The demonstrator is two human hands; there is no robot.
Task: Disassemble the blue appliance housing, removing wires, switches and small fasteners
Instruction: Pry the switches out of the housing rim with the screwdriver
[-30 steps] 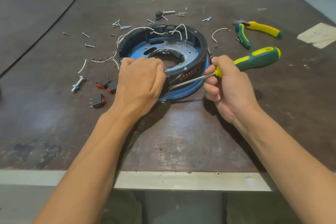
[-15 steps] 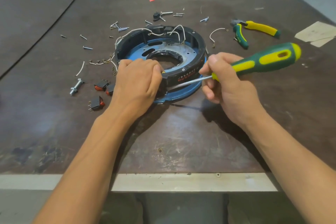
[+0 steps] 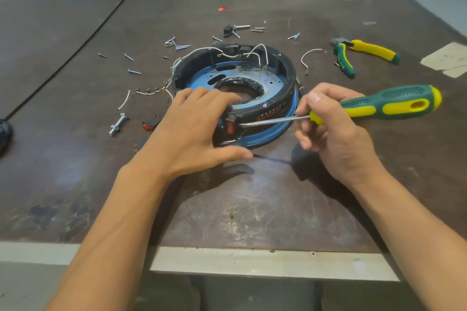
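In the head view, the step in hand seems to be the removal of a switch. The blue appliance housing [image 3: 267,134] lies flat in the middle of the table [image 3: 252,197], and a red switch [image 3: 230,126] sits in its black side wall, on the side nearest to the person. The right hand [image 3: 333,131] has its fingers wrapped around the screwdriver [image 3: 394,106] close to where the handle meets the shaft. The shaft lies almost level and its tip is at the right edge of the switch. The left hand [image 3: 192,129] holds nothing. Its fingers lie nearly straight over the near rim of the housing, just left of the switch, and the thumb is stretched out along the table in front, so the hand braces the housing. I think the next move calls for a gentle levering with the tip to release the switch from its opening, while the left hand keeps the housing from sliding. The tip could slip toward the left fingers, which are very near. White wires [image 3: 252,53] at the far rim are not yet removed. Loose screws [image 3: 177,44] and another switch [image 3: 149,125] lie on the table beside the housing.
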